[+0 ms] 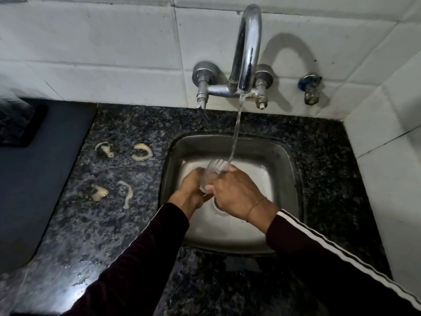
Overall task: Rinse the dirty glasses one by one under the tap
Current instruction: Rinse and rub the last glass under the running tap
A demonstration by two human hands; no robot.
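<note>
Now a clear glass (pixel 213 173) is gripped by the left hand (pixel 193 187) and the right hand (pixel 232 192) over the steel sink (pixel 282 160). Water (pixel 237 128) is poured from the tap (pixel 247 46) beside its rim.

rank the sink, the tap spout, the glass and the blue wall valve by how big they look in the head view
1. sink
2. tap spout
3. glass, partly hidden by both hands
4. blue wall valve
The glass and the valve look nearly alike, so that order is unsure.
</note>
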